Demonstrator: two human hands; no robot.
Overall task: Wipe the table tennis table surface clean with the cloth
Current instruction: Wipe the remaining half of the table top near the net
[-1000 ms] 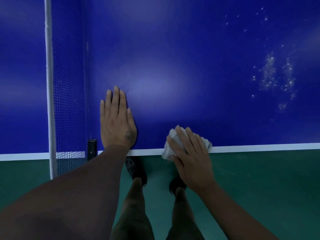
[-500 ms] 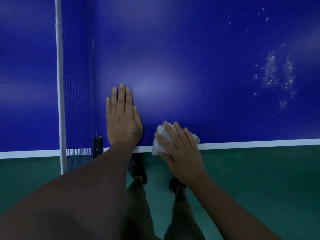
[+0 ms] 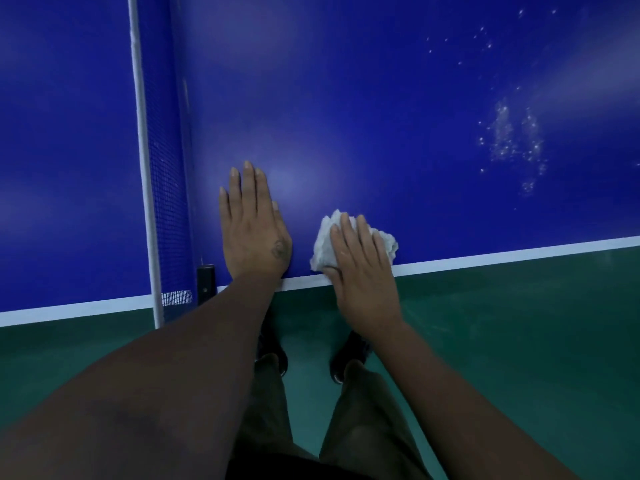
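The blue table tennis table (image 3: 363, 116) fills the upper view, with a white line along its near edge. My right hand (image 3: 363, 271) presses a crumpled white cloth (image 3: 325, 244) onto the surface at that edge. Flat on the table, just left of the cloth, lies my left hand (image 3: 252, 226), fingers together and holding nothing. A patch of white specks and droplets (image 3: 512, 140) lies on the surface far to the right.
The net (image 3: 166, 188) with its white top band stands close to the left of my left hand, held by a black clamp (image 3: 206, 282) at the table edge. Below the edge are the green floor (image 3: 519, 341), my legs and dark shoes.
My right hand has slid the cloth leftward along the near edge, closer to my left hand. The left hand has stayed flat in place.
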